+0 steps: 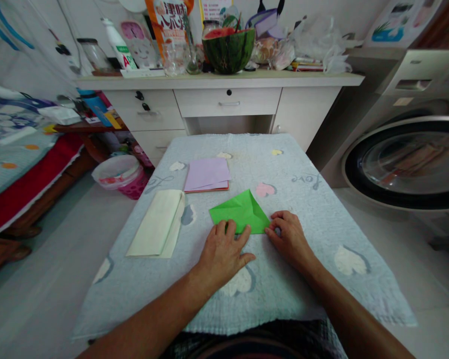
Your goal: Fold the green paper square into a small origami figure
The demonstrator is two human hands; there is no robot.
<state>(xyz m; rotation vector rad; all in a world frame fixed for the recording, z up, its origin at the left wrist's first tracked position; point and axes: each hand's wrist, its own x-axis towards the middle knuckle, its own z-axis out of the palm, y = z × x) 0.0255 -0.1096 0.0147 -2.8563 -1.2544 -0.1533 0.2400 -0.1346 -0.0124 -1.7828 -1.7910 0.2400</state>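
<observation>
A folded green paper [241,210] lies on the cloth-covered table [303,209] in front of me. My left hand [224,254] rests flat with its fingers spread, their tips pressing the paper's near edge. At the paper's right corner, my right hand [289,238] has its fingers curled and pinched against the paper. A stack of pale purple sheets [207,174] lies behind the green paper, and a folded cream paper [159,223] lies to the left.
A desk [228,99] behind the table carries a halved watermelon [229,47], bottles, a jar and bags. A washing machine [407,159] stands on the right. A bed [18,164] and a pink basin [121,174] are on the left.
</observation>
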